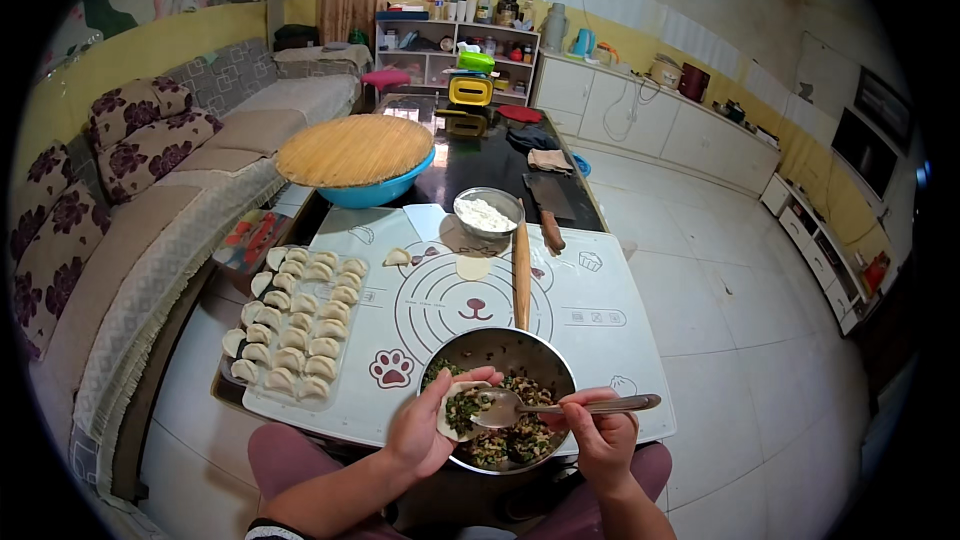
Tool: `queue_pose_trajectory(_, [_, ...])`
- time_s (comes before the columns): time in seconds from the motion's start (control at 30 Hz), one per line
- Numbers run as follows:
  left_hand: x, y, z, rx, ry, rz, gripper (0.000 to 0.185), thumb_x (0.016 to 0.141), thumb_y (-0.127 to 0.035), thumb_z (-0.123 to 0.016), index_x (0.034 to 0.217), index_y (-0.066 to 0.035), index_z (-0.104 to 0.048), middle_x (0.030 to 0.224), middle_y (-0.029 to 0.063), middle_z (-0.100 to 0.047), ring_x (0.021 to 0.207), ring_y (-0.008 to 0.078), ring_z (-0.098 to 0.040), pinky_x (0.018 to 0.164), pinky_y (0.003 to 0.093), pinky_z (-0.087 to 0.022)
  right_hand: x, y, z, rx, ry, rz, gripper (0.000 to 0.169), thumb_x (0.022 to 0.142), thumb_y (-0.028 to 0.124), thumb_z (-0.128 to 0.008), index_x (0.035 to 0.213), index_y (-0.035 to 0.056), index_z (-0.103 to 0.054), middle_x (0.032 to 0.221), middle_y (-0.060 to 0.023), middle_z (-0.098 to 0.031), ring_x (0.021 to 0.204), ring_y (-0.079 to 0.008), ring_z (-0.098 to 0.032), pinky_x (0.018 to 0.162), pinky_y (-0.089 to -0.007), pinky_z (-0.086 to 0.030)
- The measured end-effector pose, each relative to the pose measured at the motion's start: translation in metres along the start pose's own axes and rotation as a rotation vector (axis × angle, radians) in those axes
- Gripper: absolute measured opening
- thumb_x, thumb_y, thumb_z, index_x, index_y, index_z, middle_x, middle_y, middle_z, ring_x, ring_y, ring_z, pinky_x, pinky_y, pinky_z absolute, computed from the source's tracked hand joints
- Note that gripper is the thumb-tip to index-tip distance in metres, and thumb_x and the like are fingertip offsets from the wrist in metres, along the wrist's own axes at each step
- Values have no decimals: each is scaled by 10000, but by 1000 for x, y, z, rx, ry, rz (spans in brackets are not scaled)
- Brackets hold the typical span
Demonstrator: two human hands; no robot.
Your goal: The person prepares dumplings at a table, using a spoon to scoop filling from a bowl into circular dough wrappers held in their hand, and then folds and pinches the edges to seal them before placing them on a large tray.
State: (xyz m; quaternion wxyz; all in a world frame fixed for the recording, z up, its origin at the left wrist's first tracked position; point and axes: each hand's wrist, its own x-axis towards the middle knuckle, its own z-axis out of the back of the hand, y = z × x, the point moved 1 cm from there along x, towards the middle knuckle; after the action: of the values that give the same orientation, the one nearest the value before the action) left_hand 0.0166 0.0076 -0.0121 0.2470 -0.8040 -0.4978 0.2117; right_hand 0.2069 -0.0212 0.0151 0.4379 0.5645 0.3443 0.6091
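A round dumpling wrapper (445, 429) lies in my left hand (421, 424), with green chopped filling (461, 406) on it. My right hand (602, 431) grips a metal spoon (622, 404) by its handle, and the spoon's bowl touches the filling. Below both hands stands a metal bowl (555, 360) holding more chopped filling. Folded dumplings (289, 358) fill a clear tray at the left in rows. One dumpling (397, 257) sits apart on the printed white mat (600, 360), and a flat wrapper (473, 267) lies near the mat's middle.
A wooden rolling pin (522, 277) leans past a bowl of flour (484, 214). Behind it lies a cleaver (559, 199) with a wooden handle. A woven round lid (356, 150) covers a blue basin (382, 191). A sofa (202, 195) runs along the left.
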Motion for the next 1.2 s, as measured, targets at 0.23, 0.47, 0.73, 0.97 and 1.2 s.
queue_pose_trajectory(0.23, [-2, -5, -1, -50, -23, 23, 531, 964, -370, -214, 1267, 30, -388, 1266, 145, -465, 1183, 239, -445, 1008, 375, -345, 1, 8, 4, 119, 5, 66, 84, 872, 23, -525, 889, -55, -551, 795, -110, -628, 688, -138, -626, 627, -237, -510])
queue_pose_trajectory(0.47, [-3, -5, -6, -161, -30, 48, 540, 958, -383, -235, 1283, 29, -363, 1283, 164, -444, 1210, 259, -417, 1020, 383, -332, -6, -2, 7, -38, 158, 255, 75, 839, -47, -537, 913, -51, -525, 845, -129, -617, 744, -156, -626, 649, -248, -505])
queue_pose_trajectory(0.73, [-4, -7, -6, -207, -15, 34, 521, 953, -369, -258, 1281, 21, -368, 1287, 169, -439, 1210, 267, -414, 1035, 390, -313, -9, 2, -4, 116, -38, 184, 75, 842, 5, -572, 880, -48, -535, 801, -115, -615, 725, -163, -634, 641, -245, -521])
queue_pose_trajectory(0.97, [0, -4, -2, -174, -43, -40, 501, 955, -348, -263, 1268, 23, -387, 1278, 161, -452, 1200, 261, -425, 1029, 386, -322, -11, 5, -10, 115, -73, 171, 109, 863, 60, -562, 877, -32, -505, 752, -124, -625, 666, -148, -629, 617, -241, -516])
queue_pose_trajectory(1.2, [-1, -3, 0, -145, -52, -89, 491, 956, -336, -259, 1255, 25, -403, 1270, 158, -462, 1194, 255, -431, 1022, 379, -329, -12, 0, -15, 172, -78, 99, 88, 841, 8, -578, 895, -35, -524, 760, -89, -627, 679, -123, -620, 610, -210, -493])
